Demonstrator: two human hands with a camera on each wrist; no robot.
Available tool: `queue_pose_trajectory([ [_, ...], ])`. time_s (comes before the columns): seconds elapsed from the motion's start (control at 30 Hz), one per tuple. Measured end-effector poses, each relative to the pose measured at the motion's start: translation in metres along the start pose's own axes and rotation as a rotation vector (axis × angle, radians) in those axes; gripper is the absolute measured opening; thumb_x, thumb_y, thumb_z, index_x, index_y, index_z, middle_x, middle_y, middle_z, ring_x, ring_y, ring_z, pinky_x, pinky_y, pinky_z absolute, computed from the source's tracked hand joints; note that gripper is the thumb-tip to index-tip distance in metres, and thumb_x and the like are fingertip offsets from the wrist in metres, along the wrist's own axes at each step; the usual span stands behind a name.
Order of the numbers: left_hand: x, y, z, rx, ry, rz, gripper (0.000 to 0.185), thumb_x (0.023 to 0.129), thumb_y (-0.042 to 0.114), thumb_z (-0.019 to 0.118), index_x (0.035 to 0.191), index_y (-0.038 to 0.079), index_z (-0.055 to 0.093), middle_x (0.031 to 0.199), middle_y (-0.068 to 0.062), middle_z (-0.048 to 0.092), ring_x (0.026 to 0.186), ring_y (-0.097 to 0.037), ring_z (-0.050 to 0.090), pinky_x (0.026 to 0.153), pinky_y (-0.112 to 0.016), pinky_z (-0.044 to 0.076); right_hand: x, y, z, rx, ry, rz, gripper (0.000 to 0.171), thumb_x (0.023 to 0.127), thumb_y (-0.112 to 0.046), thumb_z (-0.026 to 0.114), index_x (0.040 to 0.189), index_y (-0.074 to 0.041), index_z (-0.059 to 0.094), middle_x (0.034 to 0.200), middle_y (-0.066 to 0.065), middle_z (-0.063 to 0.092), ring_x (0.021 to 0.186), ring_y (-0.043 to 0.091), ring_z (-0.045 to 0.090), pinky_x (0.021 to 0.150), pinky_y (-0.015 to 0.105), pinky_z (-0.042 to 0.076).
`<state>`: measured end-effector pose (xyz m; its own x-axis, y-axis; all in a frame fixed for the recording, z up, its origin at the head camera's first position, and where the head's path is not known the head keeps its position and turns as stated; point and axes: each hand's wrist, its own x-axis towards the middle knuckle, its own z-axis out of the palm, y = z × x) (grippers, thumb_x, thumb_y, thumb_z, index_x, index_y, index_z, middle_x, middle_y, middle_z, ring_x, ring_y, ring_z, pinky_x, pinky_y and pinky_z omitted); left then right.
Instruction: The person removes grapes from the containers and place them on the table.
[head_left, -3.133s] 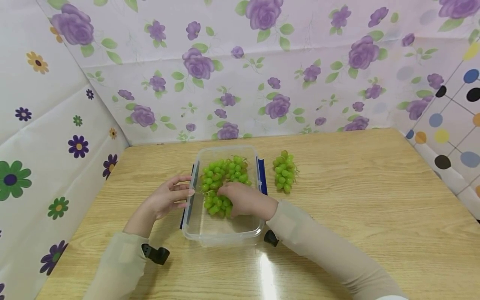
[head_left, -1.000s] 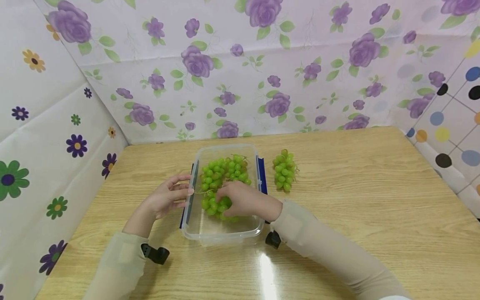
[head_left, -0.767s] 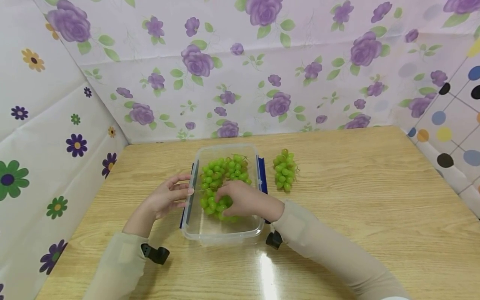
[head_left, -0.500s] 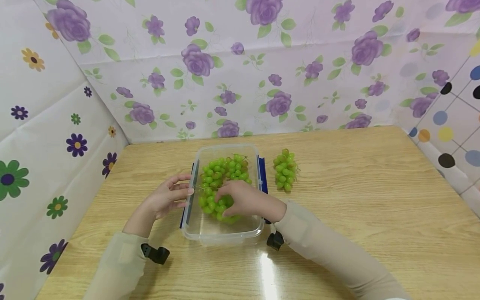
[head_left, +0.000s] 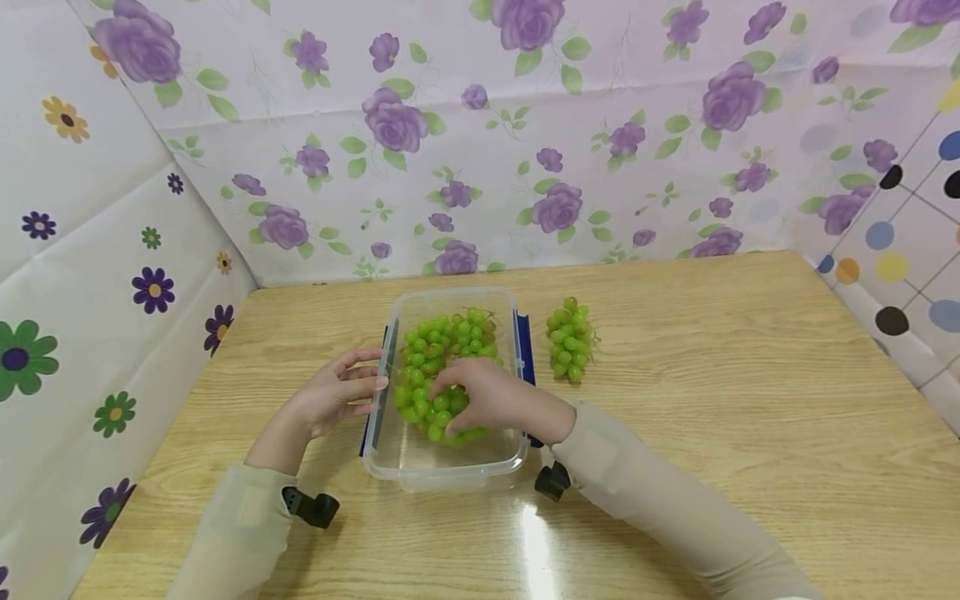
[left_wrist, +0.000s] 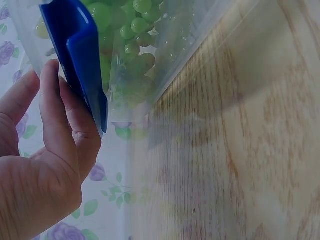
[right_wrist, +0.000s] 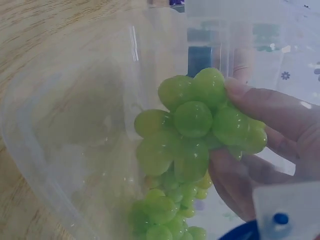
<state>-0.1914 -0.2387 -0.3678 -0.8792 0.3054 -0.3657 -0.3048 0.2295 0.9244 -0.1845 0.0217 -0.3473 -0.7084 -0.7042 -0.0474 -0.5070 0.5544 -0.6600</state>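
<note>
A clear plastic food container (head_left: 420, 457) with blue side latches stands on the table. My right hand (head_left: 483, 396) reaches over its right wall and holds a bunch of green grapes (head_left: 431, 412) between thumb and fingers. In the right wrist view the thumb lies on the upper side of that bunch (right_wrist: 192, 120), with fingers beneath. Behind it in the container lie more green grapes (head_left: 427, 346). My left hand (head_left: 341, 392) rests its loosely extended fingertips on the left rim. The left wrist view shows those fingers against a blue latch (left_wrist: 82, 55).
Another bunch of green grapes (head_left: 570, 340) lies on the wooden table (head_left: 712, 375), right of the container. The right blue latch (head_left: 526, 346) hangs folded outward. Flower-patterned sheeting (head_left: 465, 167) rises behind the table, with more at both sides.
The held grape bunch has turned and shifted slightly left within the container, its stem swinging away from me. The right hand's thumb and fingers have spread a little. The left hand stays put.
</note>
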Motion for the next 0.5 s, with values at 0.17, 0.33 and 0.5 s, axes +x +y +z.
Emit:
queue_pose_trajectory([
  [0.17,0.0002,0.0002,0.0002,-0.004,0.0,-0.001,0.066,0.094,0.017,0.059,0.148,0.007,0.023,0.126,-0.011,0.038,0.094,-0.01,0.053,0.076,-0.023,0.052,-0.0015,0.0009,-0.0006,0.008,0.033,-0.028,0.046,0.07,-0.016,0.085,0.112,-0.011,0.068,0.113,0.001,0.066,0.093,0.013,0.057,0.077,0.025,0.048],
  [0.33,0.0004,-0.0001,0.0002,0.002,-0.002,0.0,0.066,0.094,0.017,0.059,0.149,0.007,0.022,0.129,-0.013,0.036,0.094,-0.01,0.053,0.077,-0.023,0.052,-0.0033,0.0014,-0.002,0.011,0.045,-0.022,0.048,0.07,-0.019,0.086,0.114,-0.014,0.068,0.113,-0.001,0.066,0.089,0.011,0.055,0.075,0.023,0.048],
  [0.5,0.0006,-0.0003,0.0001,0.005,-0.001,0.001,0.067,0.094,0.017,0.059,0.149,0.007,0.022,0.129,-0.014,0.036,0.095,-0.011,0.053,0.078,-0.024,0.052,-0.0052,0.0034,-0.0026,0.049,0.052,-0.02,0.045,0.072,-0.018,0.084,0.114,-0.015,0.067,0.112,-0.002,0.065,0.091,0.012,0.056,0.074,0.022,0.05],
])
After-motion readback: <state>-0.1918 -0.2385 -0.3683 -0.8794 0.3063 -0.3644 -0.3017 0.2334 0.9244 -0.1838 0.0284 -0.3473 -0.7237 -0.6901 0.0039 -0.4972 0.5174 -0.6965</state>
